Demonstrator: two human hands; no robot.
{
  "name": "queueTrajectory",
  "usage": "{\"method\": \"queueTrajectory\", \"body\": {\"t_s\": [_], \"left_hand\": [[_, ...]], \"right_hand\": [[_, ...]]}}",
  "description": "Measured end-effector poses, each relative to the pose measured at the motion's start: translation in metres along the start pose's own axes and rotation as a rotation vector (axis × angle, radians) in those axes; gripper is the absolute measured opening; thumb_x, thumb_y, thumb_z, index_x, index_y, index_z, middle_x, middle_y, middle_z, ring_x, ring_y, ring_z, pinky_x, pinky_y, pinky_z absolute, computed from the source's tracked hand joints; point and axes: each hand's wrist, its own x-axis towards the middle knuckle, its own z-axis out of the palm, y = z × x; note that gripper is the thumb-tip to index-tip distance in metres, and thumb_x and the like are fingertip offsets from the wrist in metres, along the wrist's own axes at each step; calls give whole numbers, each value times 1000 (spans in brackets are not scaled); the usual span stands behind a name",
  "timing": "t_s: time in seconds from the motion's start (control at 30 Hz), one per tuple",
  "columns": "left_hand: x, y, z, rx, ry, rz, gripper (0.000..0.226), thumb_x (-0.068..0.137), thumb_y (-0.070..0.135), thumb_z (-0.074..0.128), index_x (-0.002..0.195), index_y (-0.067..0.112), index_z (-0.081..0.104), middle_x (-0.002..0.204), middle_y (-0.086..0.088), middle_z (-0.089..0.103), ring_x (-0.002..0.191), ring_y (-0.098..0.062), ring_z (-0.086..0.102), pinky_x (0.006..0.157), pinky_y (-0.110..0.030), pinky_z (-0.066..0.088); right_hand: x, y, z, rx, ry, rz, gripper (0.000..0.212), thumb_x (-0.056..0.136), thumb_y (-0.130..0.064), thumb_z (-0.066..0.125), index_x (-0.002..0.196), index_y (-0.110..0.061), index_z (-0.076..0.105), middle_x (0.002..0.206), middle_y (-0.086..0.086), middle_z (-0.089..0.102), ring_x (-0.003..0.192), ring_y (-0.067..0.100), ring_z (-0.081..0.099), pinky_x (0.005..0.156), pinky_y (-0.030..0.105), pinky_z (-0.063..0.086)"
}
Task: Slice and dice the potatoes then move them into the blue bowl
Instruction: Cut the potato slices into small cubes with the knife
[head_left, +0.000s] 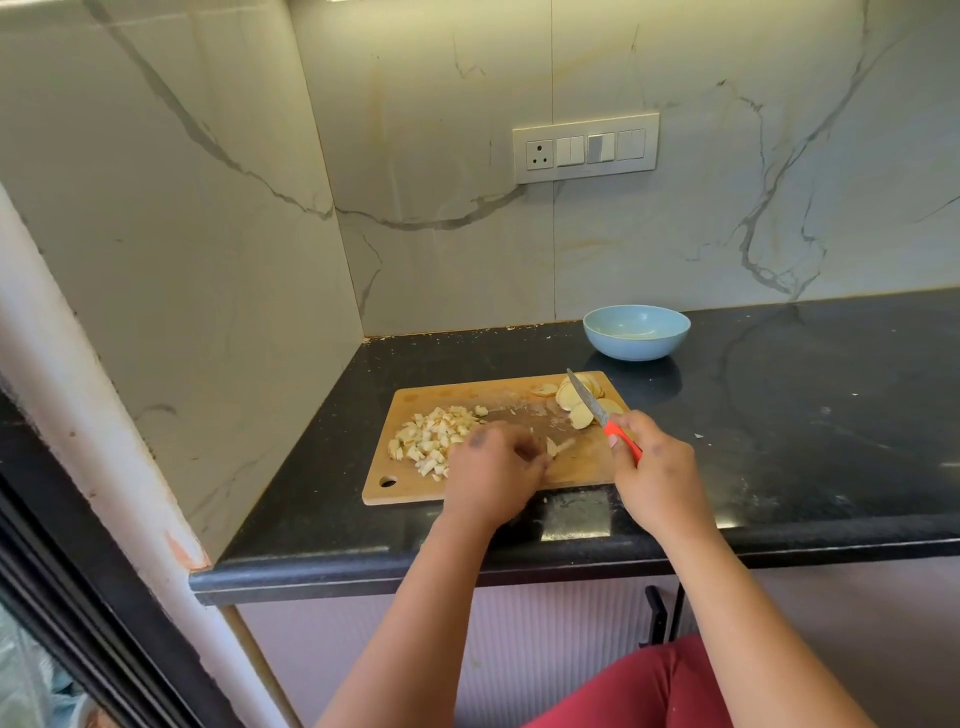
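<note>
Over at nine o'clock on the wooden cutting board (571, 470), the diced potato pile (431, 435) sits heaped, and just right of it the left hand (491, 467) curls down over a few potato strips (561, 447) at the board's centre, fingers bent around them. Moving right, the right hand (657, 467) is wrapped tight on the orange-handled knife (602, 415), blade tilted up toward twelve o'clock over the stack of potato slices (582, 402) at the board's two o'clock corner. Dicing looks roughly half done (slices remain uncut). Next call: bring the blade down across the pinned strips, clear of the fingertips. The blue bowl (636, 343) waits at one o'clock, apparently holding nothing.
</note>
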Motion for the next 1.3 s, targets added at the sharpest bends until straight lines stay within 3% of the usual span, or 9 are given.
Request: {"method": "queueTrajectory", "body": {"t_s": [0.1,0.33,0.43,0.53,0.67,0.8,0.97,1.17,1.3], "left_hand": [[4,3,2,48,131,-142,17,89,39,63,85,23,66,81,13,55,87,-15,55,78,-33,48],[25,7,5,-37,-8,-304,23,89,36,64,81,15,64,79,0,65,83,-21,60,71,-30,51],[30,16,5,-23,13,-256,26,96,34,56,93,10,64,88,-5,65,91,-24,61,80,-34,50],[31,24,13,101,-137,-248,50,94,50,54,120,7,58,120,-11,60,117,-28,51,100,-38,44],[30,21,25,232,-199,-231,40,100,38,49,124,8,56,143,-16,45,134,-31,37,108,-36,33],[31,14,22,216,-183,-117,26,102,28,47,104,8,64,119,-11,61,121,-26,49,105,-34,38],[43,5,-2,90,-317,-15,23,98,22,57,115,15,71,115,-2,69,103,-19,62,96,-32,49],[34,-5,5,-5,-151,-22,43,91,34,65,130,18,58,126,-1,55,114,-19,54,99,-31,45],[35,-4,11,71,-159,-101,51,93,45,59,130,11,53,133,-10,50,127,-27,43,107,-37,38]], "right_hand": [[0,-1,0,-14,-7,-2,17,98,-18,52,112,-21,62,73,-4,58,61,5,54,48,17,35],[-1,0,-1,-31,-3,-29,17,98,-18,52,112,-21,61,75,0,61,61,6,55,48,19,41],[-1,0,0,-32,8,-45,18,97,-17,53,113,-21,61,76,0,62,61,6,55,48,18,40],[-1,1,1,-41,18,-57,20,97,-17,53,115,-20,61,78,1,63,61,10,56,48,20,40],[-2,0,1,-49,25,-81,20,96,-16,54,114,-19,61,81,4,66,62,15,58,51,27,47],[-4,-2,-2,-59,29,-106,21,95,-15,55,115,-19,62,74,2,63,58,13,57,48,29,48],[-15,-14,-3,-115,-62,-175,20,93,-15,57,111,-21,65,73,-1,62,58,12,54,50,28,46],[-7,-18,-3,-167,-183,-90,14,94,-21,56,104,-25,65,64,-13,49,55,3,47,47,16,28],[-3,-20,-8,-189,-221,-77,15,94,-20,55,105,-25,65,67,-12,50,59,4,48,49,21,35]]}}
